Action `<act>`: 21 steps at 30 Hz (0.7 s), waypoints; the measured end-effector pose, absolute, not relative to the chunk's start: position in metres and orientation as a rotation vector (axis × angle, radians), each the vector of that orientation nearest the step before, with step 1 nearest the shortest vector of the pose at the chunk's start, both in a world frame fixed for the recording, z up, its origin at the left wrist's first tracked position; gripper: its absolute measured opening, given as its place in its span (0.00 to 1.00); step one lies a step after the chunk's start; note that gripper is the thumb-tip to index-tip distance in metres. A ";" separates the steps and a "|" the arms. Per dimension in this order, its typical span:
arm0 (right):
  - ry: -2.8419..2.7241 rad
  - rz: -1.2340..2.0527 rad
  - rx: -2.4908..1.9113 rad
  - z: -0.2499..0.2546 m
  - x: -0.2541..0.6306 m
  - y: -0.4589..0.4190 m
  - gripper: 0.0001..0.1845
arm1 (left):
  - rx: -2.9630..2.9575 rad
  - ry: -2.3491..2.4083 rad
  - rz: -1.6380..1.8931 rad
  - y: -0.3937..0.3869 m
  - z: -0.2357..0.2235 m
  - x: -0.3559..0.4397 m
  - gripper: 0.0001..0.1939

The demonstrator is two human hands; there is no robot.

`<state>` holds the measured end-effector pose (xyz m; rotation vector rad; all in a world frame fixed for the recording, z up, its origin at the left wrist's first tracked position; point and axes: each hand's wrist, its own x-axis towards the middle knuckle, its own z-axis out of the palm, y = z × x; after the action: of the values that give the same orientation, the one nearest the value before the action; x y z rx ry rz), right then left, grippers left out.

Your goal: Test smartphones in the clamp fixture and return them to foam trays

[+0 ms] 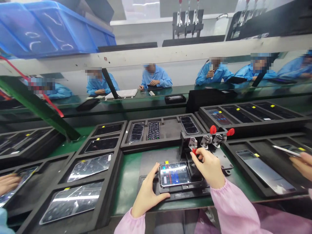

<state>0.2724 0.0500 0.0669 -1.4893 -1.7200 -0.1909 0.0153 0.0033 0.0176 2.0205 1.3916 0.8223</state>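
In the head view, the phone we are working on lies in the black fixture on the green worktop, its screen lit, between our two hands. Our left hand is spread around its left end, thumb along the near edge and fingers by the far corner. Our right hand is beyond its right end, thumb and fingers pinching a red lever of the fixture. Two more levers stand just beside that hand, tips raised.
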 end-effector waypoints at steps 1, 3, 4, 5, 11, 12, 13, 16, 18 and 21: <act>-1.719 -0.187 -1.470 0.069 0.271 0.050 0.10 | 2.003 1.407 0.833 0.003 0.016 0.015 0.51; -1.659 -0.208 -1.410 0.078 0.269 0.046 0.09 | 1.974 1.429 0.856 0.004 0.015 0.015 0.52; -1.606 -0.224 -1.374 0.084 0.268 0.042 0.06 | 1.965 1.432 0.866 0.004 0.014 0.015 0.52; -1.552 -0.234 -1.338 0.091 0.267 0.038 0.03 | 1.957 1.434 0.874 0.004 0.015 0.016 0.52; -1.342 -0.038 -1.142 0.134 0.280 0.022 0.18 | 1.941 1.489 0.870 0.003 0.020 0.023 0.50; -1.303 -0.025 -1.137 0.138 0.285 0.022 0.17 | 1.946 1.491 0.865 0.003 0.020 0.027 0.51; -1.266 -0.034 -1.142 0.141 0.291 0.023 0.14 | 1.953 1.487 0.864 0.004 0.019 0.033 0.51; -1.247 -0.162 -1.198 0.149 0.310 0.029 0.08 | 1.986 1.441 0.878 0.006 0.016 0.057 0.50; -1.345 -0.277 -1.226 0.155 0.320 0.035 0.07 | 2.002 1.411 0.879 0.007 0.014 0.074 0.49; -1.582 -0.404 -1.222 0.163 0.327 0.050 0.11 | 2.000 1.384 0.859 0.009 0.013 0.092 0.50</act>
<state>0.3271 0.0503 0.1626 -1.2215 -1.5818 -0.4035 0.0915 0.0088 0.0133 2.0005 1.3841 0.8587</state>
